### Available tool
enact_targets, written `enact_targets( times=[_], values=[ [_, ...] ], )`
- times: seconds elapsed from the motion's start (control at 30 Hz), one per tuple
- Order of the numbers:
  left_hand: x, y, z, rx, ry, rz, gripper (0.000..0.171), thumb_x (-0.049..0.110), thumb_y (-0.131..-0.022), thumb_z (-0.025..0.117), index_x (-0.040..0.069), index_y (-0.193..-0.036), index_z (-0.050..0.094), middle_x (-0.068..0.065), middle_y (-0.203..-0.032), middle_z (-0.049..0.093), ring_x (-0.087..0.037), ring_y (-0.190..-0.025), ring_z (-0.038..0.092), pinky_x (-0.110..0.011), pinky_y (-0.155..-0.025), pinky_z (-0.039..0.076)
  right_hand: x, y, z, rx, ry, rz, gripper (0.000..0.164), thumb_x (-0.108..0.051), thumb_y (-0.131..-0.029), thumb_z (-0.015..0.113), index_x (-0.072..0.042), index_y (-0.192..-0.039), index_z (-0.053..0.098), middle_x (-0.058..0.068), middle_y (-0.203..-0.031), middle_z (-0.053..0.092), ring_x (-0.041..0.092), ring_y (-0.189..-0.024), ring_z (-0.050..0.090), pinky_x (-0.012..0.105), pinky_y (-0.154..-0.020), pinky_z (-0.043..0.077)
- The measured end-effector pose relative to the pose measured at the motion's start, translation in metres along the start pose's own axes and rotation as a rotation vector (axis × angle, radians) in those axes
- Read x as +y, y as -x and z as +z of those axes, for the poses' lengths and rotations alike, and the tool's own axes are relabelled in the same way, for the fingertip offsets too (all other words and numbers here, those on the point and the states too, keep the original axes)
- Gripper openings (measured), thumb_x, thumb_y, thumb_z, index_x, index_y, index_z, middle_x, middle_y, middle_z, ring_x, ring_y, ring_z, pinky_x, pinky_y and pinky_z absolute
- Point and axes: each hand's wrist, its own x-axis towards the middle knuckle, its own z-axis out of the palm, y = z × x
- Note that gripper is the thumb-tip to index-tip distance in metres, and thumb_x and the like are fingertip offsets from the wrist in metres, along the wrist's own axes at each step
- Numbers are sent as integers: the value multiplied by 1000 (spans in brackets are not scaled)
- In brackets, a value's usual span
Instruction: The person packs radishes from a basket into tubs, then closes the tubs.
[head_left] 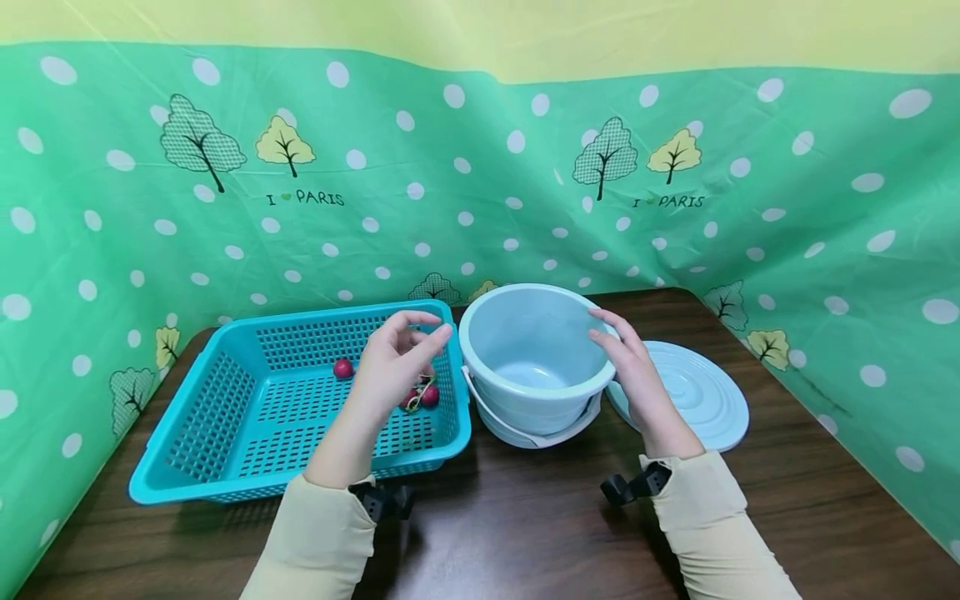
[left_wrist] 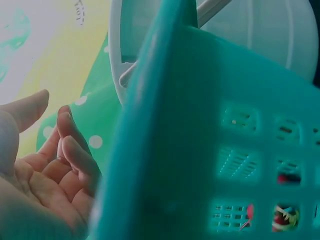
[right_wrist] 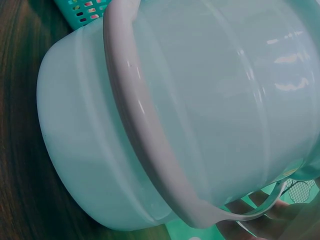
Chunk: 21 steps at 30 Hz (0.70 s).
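My left hand (head_left: 396, 358) hovers over the right end of a turquoise plastic basket (head_left: 191, 375). Its fingers are loosely bent, the thumb stands apart, and nothing lies between them; the left wrist view shows this hand (left_wrist: 55, 185) beyond the basket's rim (left_wrist: 132, 125). Below it in the basket are a few radishes (head_left: 430, 396), partly hidden by the hand, and a single radish (head_left: 342, 368) farther left. My right hand (head_left: 636, 367) grips the right rim of a light blue bucket (head_left: 534, 392), thumb over the edge, with fingers (right_wrist: 270, 220) along its outer side.
A whitish handle (right_wrist: 145, 135) hangs down the bucket's near side. Right of the bucket, a round light blue lid (head_left: 701, 392) lies flat on the dark wooden table (head_left: 525, 525). A green dotted cloth (head_left: 450, 192) hangs behind. The basket stands close to the bucket's left.
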Motion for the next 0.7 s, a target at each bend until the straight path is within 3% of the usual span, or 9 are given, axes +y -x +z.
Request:
enact_targets(
  times=[0.17, 0.33, 0.53, 0.7],
  values=[
    [7, 1, -3, -97, -72, -18, 38, 40, -95, 65, 16, -124, 60, -7, -94, 66, -20, -73, 62, -31, -61, 50, 0, 0, 0, 2, -4, 2, 56, -37, -104, 42, -17, -155, 31, 6, -166, 14, 34, -148, 20, 61, -114, 24],
    [12, 0, -1, -202, -113, -18, 33, 36, -96, 65, 15, -121, 61, -13, -95, 64, -22, -72, 61, -30, -60, 50, 0, 0, 0, 5, -3, -2, 56, -37, -104, 42, -18, -155, 31, 5, -166, 14, 34, -149, 19, 62, -115, 23],
    [19, -1, -1, -280, -138, -6, 33, 38, -95, 66, 15, -119, 61, -15, -95, 66, -23, -71, 63, -32, -60, 52, 1, 0, 1, 4, -6, -5, 56, -37, -104, 42, -17, -155, 31, 6, -166, 14, 34, -149, 19, 63, -115, 23],
    [22, -7, -5, -335, -194, -39, 36, 42, -94, 65, 17, -121, 61, -15, -99, 69, -23, -74, 66, -33, -60, 52, 1, 0, 1, 6, -6, -3, 56, -37, -104, 42, -18, -155, 31, 5, -166, 14, 34, -149, 20, 62, -115, 23]
  ],
)
